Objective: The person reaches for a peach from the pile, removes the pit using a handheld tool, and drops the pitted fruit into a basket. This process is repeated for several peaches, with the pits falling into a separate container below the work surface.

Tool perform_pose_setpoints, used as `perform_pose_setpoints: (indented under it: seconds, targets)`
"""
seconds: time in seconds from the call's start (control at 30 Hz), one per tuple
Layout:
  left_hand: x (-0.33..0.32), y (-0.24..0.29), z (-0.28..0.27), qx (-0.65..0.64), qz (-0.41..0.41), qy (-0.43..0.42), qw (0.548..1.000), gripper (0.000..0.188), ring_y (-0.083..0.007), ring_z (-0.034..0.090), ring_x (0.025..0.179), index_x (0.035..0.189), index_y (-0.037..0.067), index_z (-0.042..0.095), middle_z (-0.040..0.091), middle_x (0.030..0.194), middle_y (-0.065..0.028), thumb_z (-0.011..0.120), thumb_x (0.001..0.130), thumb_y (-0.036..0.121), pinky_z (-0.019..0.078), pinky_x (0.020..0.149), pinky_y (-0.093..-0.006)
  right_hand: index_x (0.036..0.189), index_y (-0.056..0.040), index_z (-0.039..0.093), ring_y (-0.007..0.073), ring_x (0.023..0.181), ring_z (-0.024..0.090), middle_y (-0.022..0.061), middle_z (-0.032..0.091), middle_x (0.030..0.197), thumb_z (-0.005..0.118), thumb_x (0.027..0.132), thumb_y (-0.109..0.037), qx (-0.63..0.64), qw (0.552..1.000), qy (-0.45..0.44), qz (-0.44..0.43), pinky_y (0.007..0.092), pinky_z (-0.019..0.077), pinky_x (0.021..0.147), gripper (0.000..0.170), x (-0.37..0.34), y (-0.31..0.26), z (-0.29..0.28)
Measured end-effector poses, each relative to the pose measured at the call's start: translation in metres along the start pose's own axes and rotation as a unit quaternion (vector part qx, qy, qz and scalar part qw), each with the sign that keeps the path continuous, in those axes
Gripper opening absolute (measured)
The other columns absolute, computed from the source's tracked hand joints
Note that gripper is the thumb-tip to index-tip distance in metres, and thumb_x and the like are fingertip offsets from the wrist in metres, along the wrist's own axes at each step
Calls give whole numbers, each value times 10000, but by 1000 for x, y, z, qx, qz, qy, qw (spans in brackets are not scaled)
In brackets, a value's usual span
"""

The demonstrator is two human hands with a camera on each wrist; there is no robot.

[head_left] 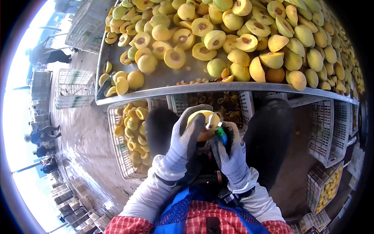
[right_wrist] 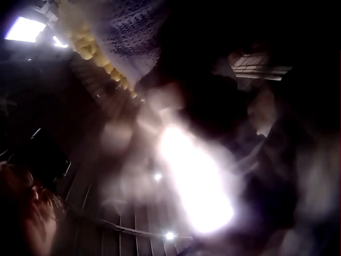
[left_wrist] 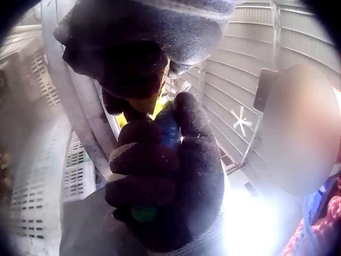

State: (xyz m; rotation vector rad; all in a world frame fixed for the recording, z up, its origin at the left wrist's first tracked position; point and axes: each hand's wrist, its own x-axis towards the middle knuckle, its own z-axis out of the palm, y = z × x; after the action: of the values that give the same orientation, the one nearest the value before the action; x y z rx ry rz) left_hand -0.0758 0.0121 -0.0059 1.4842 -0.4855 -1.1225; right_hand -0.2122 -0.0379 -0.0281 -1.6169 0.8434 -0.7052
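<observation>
In the head view a yellow fruit half (head_left: 198, 117) is gripped by the gloved left hand (head_left: 183, 134), thumb across its front. The gloved right hand (head_left: 233, 156) holds a tool by its green and blue handle (head_left: 221, 135); the tool's curved metal loop (head_left: 213, 121) lies against the fruit's right side. In the left wrist view the right hand's fingers (left_wrist: 141, 160) curl round the blue handle (left_wrist: 169, 130), with the left hand (left_wrist: 138, 45) above. The right wrist view is dark and glare-filled, so the fruit and tool cannot be made out there.
A metal-edged table (head_left: 175, 90) bearing many halved fruits spans the top. Below it stand a crate of fruit halves (head_left: 130, 163) at the left and a crate of darker pieces (head_left: 249, 105) between the knees. More crates (head_left: 321, 132) are at the right; people (head_left: 43, 136) are far left.
</observation>
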Motion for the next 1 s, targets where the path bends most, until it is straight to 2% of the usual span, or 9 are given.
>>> perform_pose_setpoints:
  seconds: [0.1, 0.5, 0.6, 0.73, 0.83, 0.87, 0.93, 0.97, 1.0]
  targets:
    - [-9, -8, 7, -23, 37, 66, 997, 360, -137, 584, 934, 1168, -9, 563, 620, 1044, -83, 524, 958, 282, 473, 842, -262, 989, -23, 533, 351, 728, 642, 191, 602, 757, 609, 875, -185, -52, 997, -49, 34, 377, 489, 605, 212, -15, -4, 1]
    - [-28, -28, 12, -26, 83, 104, 991, 270, -119, 566, 907, 1099, 18, 565, 605, 989, -68, 523, 971, 251, 472, 825, -256, 1139, 48, 509, 380, 792, 641, 234, 630, 864, 536, 912, -171, 18, 992, -117, 50, 392, 498, 677, 316, -36, -4, 7]
    - [-37, -31, 11, -12, 83, 114, 990, 255, -138, 576, 920, 1105, 13, 561, 609, 1016, -91, 528, 967, 225, 478, 820, -271, 1190, 73, 483, 380, 845, 638, 253, 625, 920, 507, 920, -143, 4, 996, -89, -21, 392, 494, 717, 347, -44, 11, 10]
    - [-38, -38, 6, 27, 130, 119, 984, 270, -159, 600, 885, 1104, -3, 554, 625, 985, -126, 526, 964, 226, 487, 788, -287, 1226, 80, 476, 372, 902, 622, 266, 613, 987, 490, 932, -138, 21, 998, -53, -11, 394, 485, 765, 366, -57, 23, 23]
    - [-32, -36, -6, 76, 59, 77, 992, 264, -169, 623, 811, 1077, -18, 552, 639, 857, -141, 528, 959, 216, 489, 734, -294, 1243, 74, 472, 343, 939, 615, 259, 608, 1024, 502, 941, -157, -7, 992, -116, 41, 374, 477, 801, 381, -65, 33, 15]
    - [-34, -33, -8, 180, 123, 66, 974, 249, -165, 621, 780, 1067, -22, 551, 633, 821, -150, 519, 963, 202, 489, 710, -300, 1246, 70, 475, 314, 945, 614, 236, 613, 1031, 499, 949, -159, 29, 990, -117, 70, 358, 475, 810, 375, -69, 41, 17]
    - [-36, -30, -10, 121, 20, 33, 992, 230, -89, 535, 822, 1073, -6, 564, 576, 874, -35, 490, 973, 188, 457, 737, -237, 1252, 61, 480, 255, 958, 611, 190, 622, 1046, 493, 965, -162, 97, 979, -122, 130, 324, 472, 827, 363, -78, 58, 23]
    - [-35, -29, -12, 80, 10, 15, 997, 239, -89, 533, 817, 1075, -6, 567, 574, 872, -30, 494, 972, 197, 455, 740, -234, 1253, 45, 496, 153, 955, 586, 106, 623, 1036, 476, 986, -160, 294, 916, -110, 251, 264, 466, 833, 337, -75, 49, 23]
    - [-34, -29, -15, 39, -3, -5, 999, 248, -89, 531, 812, 1077, -7, 569, 572, 870, -26, 498, 971, 206, 453, 742, -230, 1229, 30, 511, 148, 901, 584, 97, 616, 1005, 468, 992, -178, 328, 895, -129, 272, 251, 468, 801, 318, -71, 39, 20]
